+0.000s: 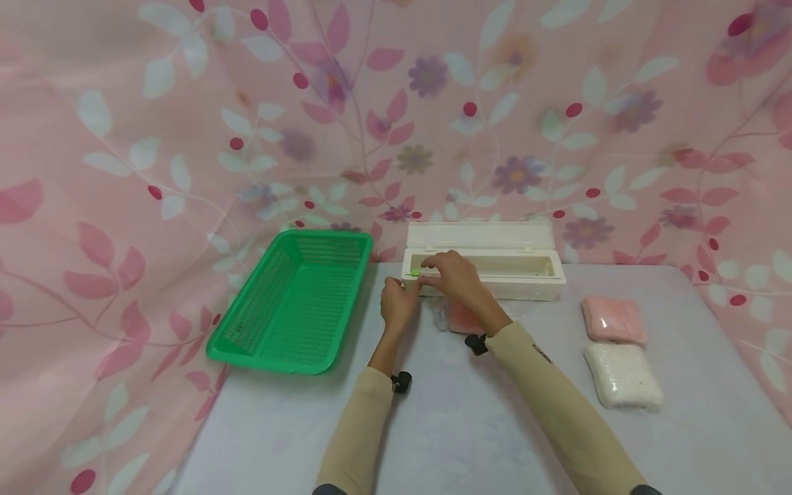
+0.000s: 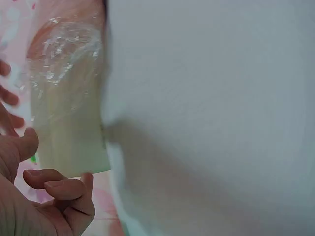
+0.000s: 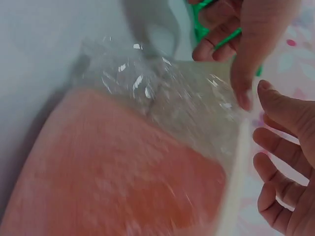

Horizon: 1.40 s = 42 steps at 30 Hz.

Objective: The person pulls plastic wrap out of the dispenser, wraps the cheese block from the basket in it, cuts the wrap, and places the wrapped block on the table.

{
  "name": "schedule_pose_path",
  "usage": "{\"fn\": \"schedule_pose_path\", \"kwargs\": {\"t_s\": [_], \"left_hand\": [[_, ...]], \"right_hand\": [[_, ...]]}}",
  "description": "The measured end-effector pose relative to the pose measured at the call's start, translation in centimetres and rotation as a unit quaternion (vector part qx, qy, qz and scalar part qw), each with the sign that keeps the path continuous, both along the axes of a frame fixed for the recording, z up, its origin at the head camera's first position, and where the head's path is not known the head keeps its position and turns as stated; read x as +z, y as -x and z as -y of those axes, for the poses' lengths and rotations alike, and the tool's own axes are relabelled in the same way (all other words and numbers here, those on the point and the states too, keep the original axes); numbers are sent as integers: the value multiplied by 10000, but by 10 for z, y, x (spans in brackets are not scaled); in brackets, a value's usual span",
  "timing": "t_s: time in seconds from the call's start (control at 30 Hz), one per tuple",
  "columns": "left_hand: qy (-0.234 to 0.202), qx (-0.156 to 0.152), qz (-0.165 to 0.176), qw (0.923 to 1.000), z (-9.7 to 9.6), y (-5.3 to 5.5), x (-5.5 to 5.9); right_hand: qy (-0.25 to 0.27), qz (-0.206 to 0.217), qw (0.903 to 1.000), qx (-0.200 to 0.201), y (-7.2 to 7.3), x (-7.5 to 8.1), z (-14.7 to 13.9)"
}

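Note:
A long white box [image 1: 522, 287], which looks like a cling film dispenser, stands at the back of the table with its clear lid [image 1: 479, 236] raised. On its front rim at the left end sits a small green slider [image 1: 415, 273]. My left hand [image 1: 399, 302] grips the box's left end, thumb on the top edge and fingers bent at the side. Over the slider hovers my right hand [image 1: 454, 275], fingers loosely bent and apart, holding nothing visible. Clear film [image 3: 142, 83] and a pink packet [image 3: 123, 167] lie against the box front, partly hidden by the right hand in the head view.
A green plastic basket [image 1: 353, 302] stands to the left. At the right of the white-covered table [image 1: 458, 419] lie another pink packet [image 1: 614, 320] and a white packet [image 1: 623, 376], both in clear wrap. Behind hangs a pink floral cloth [image 1: 396, 124].

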<state>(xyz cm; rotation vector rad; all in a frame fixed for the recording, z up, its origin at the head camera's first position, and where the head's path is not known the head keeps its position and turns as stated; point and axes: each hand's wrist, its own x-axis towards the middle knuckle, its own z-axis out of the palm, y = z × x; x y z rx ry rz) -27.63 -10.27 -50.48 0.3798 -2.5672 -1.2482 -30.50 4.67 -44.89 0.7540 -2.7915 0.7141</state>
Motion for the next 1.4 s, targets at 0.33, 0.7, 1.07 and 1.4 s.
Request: {"fn": "schedule_pose_path", "kwargs": {"t_s": [0.33,0.7,1.07,1.4], "left_hand": [[-944,-84,112,9954,-5,7,-5],[-1890,-139,-375,9812,-8,10,-11],[-1444,-460,-735,9857,-15,11,-8],[-1186,-783,-623,9879,-10,11,-7]], "right_hand": [[196,548,9973,-446,15,-5,11],[-487,189,9973,-524,17,0,13],[218,665,9973,-203,14,-7,17],[864,1094,9883,-612,15,-8,11]]}}
